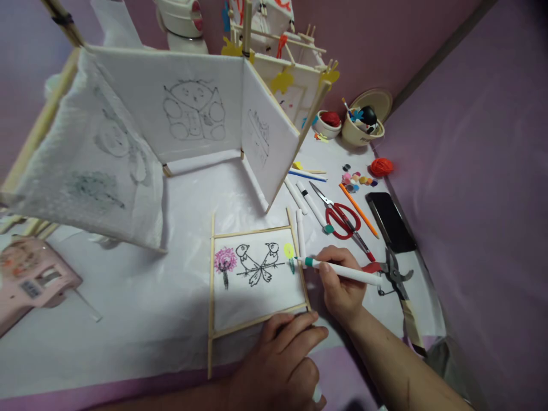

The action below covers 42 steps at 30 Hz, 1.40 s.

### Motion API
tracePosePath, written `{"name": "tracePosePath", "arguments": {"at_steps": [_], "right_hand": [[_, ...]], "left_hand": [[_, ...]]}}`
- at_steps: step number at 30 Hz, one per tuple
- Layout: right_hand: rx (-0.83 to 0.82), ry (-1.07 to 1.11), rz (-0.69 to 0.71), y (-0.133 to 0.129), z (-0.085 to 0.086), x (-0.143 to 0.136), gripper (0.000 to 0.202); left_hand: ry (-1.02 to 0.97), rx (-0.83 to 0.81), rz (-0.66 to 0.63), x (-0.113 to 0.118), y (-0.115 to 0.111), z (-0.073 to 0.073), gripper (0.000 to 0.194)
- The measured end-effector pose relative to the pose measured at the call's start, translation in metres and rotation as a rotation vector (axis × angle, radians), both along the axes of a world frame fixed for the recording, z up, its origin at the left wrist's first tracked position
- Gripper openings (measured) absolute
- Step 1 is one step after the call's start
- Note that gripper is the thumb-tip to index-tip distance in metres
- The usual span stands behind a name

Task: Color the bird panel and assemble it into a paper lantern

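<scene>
My right grip (342,285) is closed around a green-tipped marker (358,275), its tip at the framed drawing (257,297), which lies on the surface (162,319). My left hand (286,365) rests on the frame's lower-right corner; whether it grips, I can't tell.

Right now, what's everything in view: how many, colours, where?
framed drawing: 1, white, front centre
held pen: 1, white, drawing's right side
standing panels: 3, white, back left
glue gun: 1, pink, left
loose pens: several, mostly white, centre right
scissors: 1, red-handled, right
pencil: 1, orange, beside scissors
phone: 1, black, right
pruning shears: 1, red-beige, near phone
yarn ball: 1, reddish, beyond phone
small discs: many, mixed, beside yarn
bowls: 2, pale, back right
decorated model: 1, white-yellow, back
device: 1, white, top edge
cover: 1, white, underneath
left hand: 1, bare, drawing's lower edge
right hand: 1, bare, gripping pen
</scene>
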State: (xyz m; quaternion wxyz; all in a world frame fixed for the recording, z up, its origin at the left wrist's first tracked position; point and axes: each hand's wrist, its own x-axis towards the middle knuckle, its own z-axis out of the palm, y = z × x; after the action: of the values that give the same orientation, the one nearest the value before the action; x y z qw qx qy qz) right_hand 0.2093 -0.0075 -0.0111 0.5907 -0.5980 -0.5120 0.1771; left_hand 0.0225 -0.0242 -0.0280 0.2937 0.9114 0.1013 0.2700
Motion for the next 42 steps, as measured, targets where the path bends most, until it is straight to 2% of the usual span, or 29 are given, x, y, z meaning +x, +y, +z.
{"name": "tracePosePath", "arguments": {"at_steps": [3,5,10,13,18,22,27,30,38,42], "right_hand": [[0.093,0.138,0.002,-0.003,0.008,-0.003,0.002],[0.119,0.192,0.027,-0.005,0.017,-0.004,0.005],[0.178,0.284,0.073,-0.016,0.042,-0.004,0.018],[0.200,0.309,0.129,-0.025,0.048,-0.008,0.020],[0.171,0.325,0.303,-0.037,0.041,-0.015,0.012],[0.151,0.319,0.370,-0.038,0.038,-0.016,0.013],[0.085,0.159,0.461,-0.034,0.042,-0.017,0.018],[0.103,0.069,0.532,-0.031,0.042,-0.020,0.017],[0.120,0.002,0.606,-0.025,0.036,-0.022,0.017],[0.114,0.011,0.692,-0.023,0.032,-0.022,0.017]], "left_hand": [[0.011,-0.201,-0.098,-0.002,-0.003,0.000,0.018],[0.027,-0.346,-0.146,-0.003,-0.003,0.001,0.020],[0.097,-0.685,-0.022,-0.002,0.007,0.014,0.031],[0.117,-0.799,-0.005,0.000,0.012,0.021,0.029],[0.114,-0.827,-0.035,0.001,0.014,0.023,0.032],[0.135,-0.835,-0.027,0.001,0.014,0.023,0.030],[0.168,-0.854,-0.020,0.001,0.013,0.022,0.028],[0.185,-0.883,-0.021,0.001,0.013,0.022,0.026],[0.074,-0.842,-0.071,-0.002,0.012,0.021,0.020],[0.009,-0.837,-0.091,-0.005,0.013,0.022,0.024]]}}
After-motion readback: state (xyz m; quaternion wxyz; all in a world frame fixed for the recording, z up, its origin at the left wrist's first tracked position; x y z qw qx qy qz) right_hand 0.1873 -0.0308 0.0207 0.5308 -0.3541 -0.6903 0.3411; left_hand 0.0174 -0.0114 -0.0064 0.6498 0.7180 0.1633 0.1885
